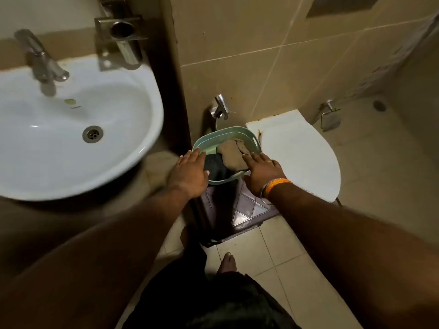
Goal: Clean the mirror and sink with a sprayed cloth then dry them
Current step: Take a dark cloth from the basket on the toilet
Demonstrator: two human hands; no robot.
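Observation:
A pale green basket [223,135] stands on a dark stool [240,210] between the sink and the toilet. Inside it lie a tan cloth [234,153] and a dark cloth [217,166]. My left hand [188,173] hovers over the basket's left rim with its fingers straight. Over the right rim, my right hand [263,173] reaches in with straight fingers, the fingertips at the tan cloth. The white sink [71,129] with its chrome tap [41,60] fills the left of the view. No mirror is in view.
A white toilet with its lid down [299,153] stands right of the basket. A chrome wall tap [221,108] sits behind the basket, a metal holder [123,39] above the sink. My bare feet [226,262] stand on the tiled floor.

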